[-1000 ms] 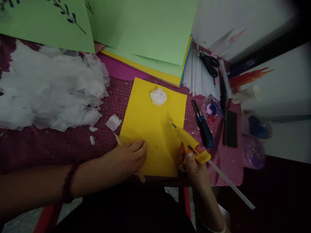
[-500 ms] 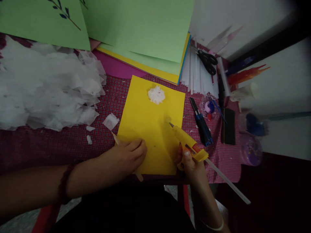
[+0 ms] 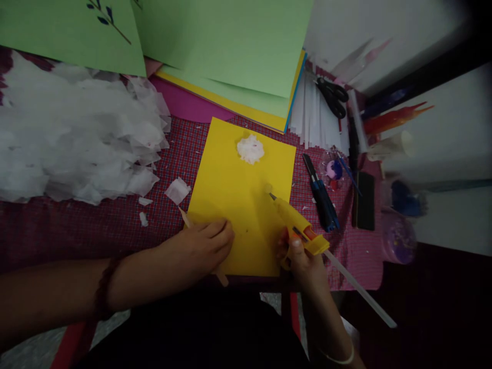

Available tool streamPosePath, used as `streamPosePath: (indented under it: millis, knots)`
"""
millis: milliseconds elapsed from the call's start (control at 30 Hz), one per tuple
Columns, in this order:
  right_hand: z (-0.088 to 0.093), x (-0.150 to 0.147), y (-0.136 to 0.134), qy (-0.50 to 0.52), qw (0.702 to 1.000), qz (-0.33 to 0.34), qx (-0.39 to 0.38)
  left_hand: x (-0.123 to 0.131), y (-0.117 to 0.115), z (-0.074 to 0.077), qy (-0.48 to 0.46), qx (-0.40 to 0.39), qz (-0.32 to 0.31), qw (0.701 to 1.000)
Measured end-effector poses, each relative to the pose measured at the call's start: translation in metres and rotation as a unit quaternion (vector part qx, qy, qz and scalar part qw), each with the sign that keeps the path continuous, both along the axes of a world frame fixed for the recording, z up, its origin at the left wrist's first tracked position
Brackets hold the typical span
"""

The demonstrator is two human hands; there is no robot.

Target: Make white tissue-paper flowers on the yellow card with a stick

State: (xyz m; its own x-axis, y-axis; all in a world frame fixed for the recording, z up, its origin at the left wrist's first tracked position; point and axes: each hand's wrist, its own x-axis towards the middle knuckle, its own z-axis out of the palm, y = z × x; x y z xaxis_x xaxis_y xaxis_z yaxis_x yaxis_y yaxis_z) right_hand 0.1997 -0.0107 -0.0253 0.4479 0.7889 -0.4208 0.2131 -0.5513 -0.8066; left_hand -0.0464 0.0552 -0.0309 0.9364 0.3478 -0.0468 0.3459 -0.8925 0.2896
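My right hand (image 3: 305, 259) is closed round the handle of a yellow hot glue gun (image 3: 294, 220), a long clear glue stick poking out of its back end. Its metal nozzle points at a small round blob of glue (image 3: 268, 188) on a sheet of yellow paper (image 3: 234, 200). A ruffled white paper flower (image 3: 250, 149) lies near the sheet's top edge. At the sheet's lower left, my left hand (image 3: 205, 246) rests with fingers bent and closed over a thin wooden stick (image 3: 222, 278); both ends of the stick show, its middle is hidden.
Left lies a large heap of white tissue pieces (image 3: 77, 138), with a loose white square (image 3: 178, 191) beside it. Green sheets (image 3: 230, 46) stack at the back. On the right are a utility knife (image 3: 323, 197), black scissors (image 3: 332, 97), paper strips, a phone (image 3: 364, 200) and jars (image 3: 398, 238).
The whole view has shifted slightly, so things appear a little further right. Both hands keep their grip, and the glue gun's nozzle stays by the glue blob.
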Motion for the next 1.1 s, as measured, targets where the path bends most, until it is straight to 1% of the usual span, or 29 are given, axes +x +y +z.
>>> streamPosePath:
  millis: [100, 300, 467, 533, 633, 767, 833, 967, 1100]
  knots:
    - [-0.001, 0.002, -0.001, 0.012, 1.0, -0.001, 0.001, -0.001, 0.0, 0.0, -0.003, -0.003, 0.001, 1.0]
    - [0.007, 0.001, 0.004, 0.026, 0.999, 0.04, 0.015, 0.001, 0.002, 0.003, -0.011, 0.022, -0.001, 1.0]
    - [0.015, -0.003, 0.008, 0.018, 0.997, 0.078, 0.006, 0.0, -0.002, -0.004, -0.004, 0.027, 0.0, 1.0]
    - [0.013, -0.005, 0.008, 0.01, 0.997, 0.076, 0.006, -0.001, -0.004, -0.008, -0.008, 0.021, 0.01, 1.0]
    - [0.006, -0.004, 0.006, -0.002, 0.999, 0.045, 0.014, -0.002, -0.007, -0.014, -0.017, 0.024, 0.022, 0.999]
    - [-0.002, -0.001, 0.0, -0.004, 1.0, 0.005, 0.01, -0.001, -0.007, -0.014, -0.022, 0.033, 0.017, 0.999]
    - [-0.002, 0.0, -0.002, -0.003, 1.0, 0.008, 0.011, 0.0, -0.006, -0.011, -0.014, 0.035, 0.016, 0.999]
    - [0.002, -0.002, 0.0, 0.013, 0.999, 0.045, 0.021, 0.002, -0.004, -0.006, -0.011, 0.056, 0.007, 0.998]
    - [0.002, -0.002, 0.002, 0.013, 0.999, 0.033, 0.007, 0.0, -0.004, -0.007, -0.029, 0.045, 0.011, 0.999]
